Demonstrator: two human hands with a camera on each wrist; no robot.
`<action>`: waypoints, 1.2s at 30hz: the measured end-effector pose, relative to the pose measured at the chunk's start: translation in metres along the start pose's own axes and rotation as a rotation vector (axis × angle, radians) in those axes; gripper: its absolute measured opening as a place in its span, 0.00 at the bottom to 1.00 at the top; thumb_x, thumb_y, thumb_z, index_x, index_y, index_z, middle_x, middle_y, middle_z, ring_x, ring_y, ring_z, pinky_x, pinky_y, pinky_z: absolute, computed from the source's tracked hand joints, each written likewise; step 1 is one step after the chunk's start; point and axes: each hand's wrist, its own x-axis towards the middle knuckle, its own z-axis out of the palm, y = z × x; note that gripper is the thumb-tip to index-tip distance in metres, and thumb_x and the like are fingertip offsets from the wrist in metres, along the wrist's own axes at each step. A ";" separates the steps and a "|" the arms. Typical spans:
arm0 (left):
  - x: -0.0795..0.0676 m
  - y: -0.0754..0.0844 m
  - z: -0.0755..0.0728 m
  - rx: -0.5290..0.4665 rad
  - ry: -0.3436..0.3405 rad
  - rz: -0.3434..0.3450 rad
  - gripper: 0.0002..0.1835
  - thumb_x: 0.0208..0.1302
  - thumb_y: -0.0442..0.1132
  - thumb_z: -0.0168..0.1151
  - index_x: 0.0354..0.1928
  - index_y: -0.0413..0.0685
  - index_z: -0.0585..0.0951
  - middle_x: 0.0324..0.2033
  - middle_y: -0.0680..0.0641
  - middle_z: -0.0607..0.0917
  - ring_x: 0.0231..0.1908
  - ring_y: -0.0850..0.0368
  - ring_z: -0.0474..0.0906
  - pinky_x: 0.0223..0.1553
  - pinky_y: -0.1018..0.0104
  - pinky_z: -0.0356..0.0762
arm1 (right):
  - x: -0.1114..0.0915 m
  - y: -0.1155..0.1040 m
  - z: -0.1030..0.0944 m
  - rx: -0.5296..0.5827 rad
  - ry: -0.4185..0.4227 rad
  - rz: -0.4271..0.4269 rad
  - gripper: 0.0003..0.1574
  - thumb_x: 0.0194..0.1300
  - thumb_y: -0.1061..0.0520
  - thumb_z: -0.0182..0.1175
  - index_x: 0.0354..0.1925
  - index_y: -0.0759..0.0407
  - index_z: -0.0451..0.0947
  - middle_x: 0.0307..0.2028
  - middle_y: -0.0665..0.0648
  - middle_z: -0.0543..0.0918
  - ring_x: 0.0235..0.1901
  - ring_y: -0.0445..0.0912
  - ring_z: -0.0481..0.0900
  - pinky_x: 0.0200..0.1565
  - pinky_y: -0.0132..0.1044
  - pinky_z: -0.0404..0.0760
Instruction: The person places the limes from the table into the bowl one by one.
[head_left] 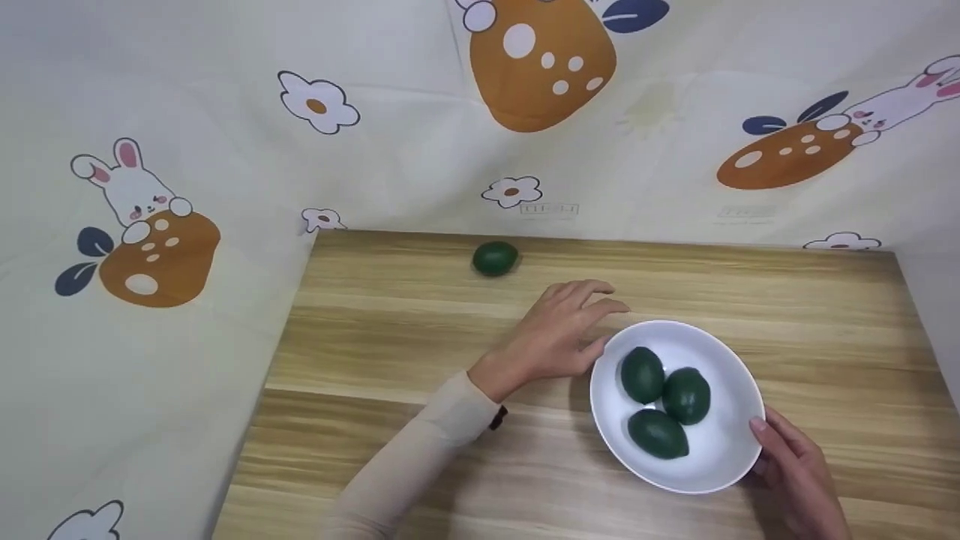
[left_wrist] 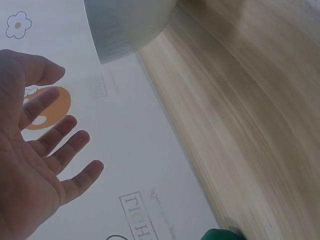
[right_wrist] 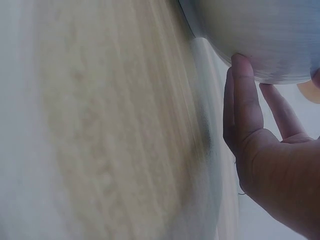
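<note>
A white bowl (head_left: 724, 457) with three dark green, lime-like fruits (head_left: 658, 433) inside is on the right in the head view. My right hand (head_left: 799, 469) holds its right side, thumb at the rim; the right wrist view shows fingers (right_wrist: 246, 100) against the outside of the bowl (right_wrist: 265, 40). My left hand (head_left: 559, 330) is by the bowl's left rim, fingers spread and holding nothing. In the left wrist view a gap separates that hand (left_wrist: 35, 145) from the bowl (left_wrist: 130, 25). Another green fruit (head_left: 495, 258) lies near the table's back edge.
The wood-grain table (head_left: 352, 337) meets a pale cloth (head_left: 405, 165) printed with rabbits, carrots and flowers at its back and left. A similar pale surface (head_left: 926, 292) borders the right side.
</note>
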 end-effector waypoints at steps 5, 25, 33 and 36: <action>-0.001 -0.009 -0.004 0.012 0.010 -0.025 0.24 0.71 0.45 0.63 0.69 0.60 0.78 0.70 0.50 0.76 0.73 0.54 0.71 0.77 0.52 0.66 | 0.000 0.000 0.001 0.010 -0.009 -0.009 0.27 0.84 0.60 0.48 0.54 0.31 0.87 0.48 0.40 0.91 0.41 0.40 0.91 0.40 0.37 0.90; -0.002 -0.035 -0.005 0.068 0.048 -0.146 0.27 0.70 0.47 0.62 0.70 0.58 0.77 0.68 0.48 0.78 0.69 0.48 0.75 0.73 0.49 0.71 | 0.000 -0.003 -0.002 -0.042 0.012 -0.010 0.26 0.84 0.59 0.49 0.55 0.30 0.87 0.48 0.40 0.91 0.39 0.40 0.91 0.40 0.37 0.90; -0.007 -0.047 -0.005 0.042 0.003 -0.218 0.27 0.71 0.48 0.63 0.72 0.59 0.75 0.69 0.47 0.77 0.71 0.47 0.74 0.74 0.45 0.69 | 0.001 0.001 -0.001 -0.023 0.014 -0.013 0.26 0.84 0.60 0.48 0.57 0.31 0.87 0.47 0.40 0.91 0.38 0.40 0.91 0.38 0.38 0.90; -0.010 -0.052 -0.003 0.042 0.005 -0.241 0.27 0.70 0.47 0.64 0.71 0.58 0.76 0.69 0.47 0.77 0.70 0.47 0.74 0.73 0.46 0.70 | 0.000 0.003 0.000 -0.007 0.009 -0.017 0.27 0.84 0.61 0.48 0.56 0.34 0.87 0.47 0.41 0.91 0.39 0.40 0.91 0.38 0.39 0.90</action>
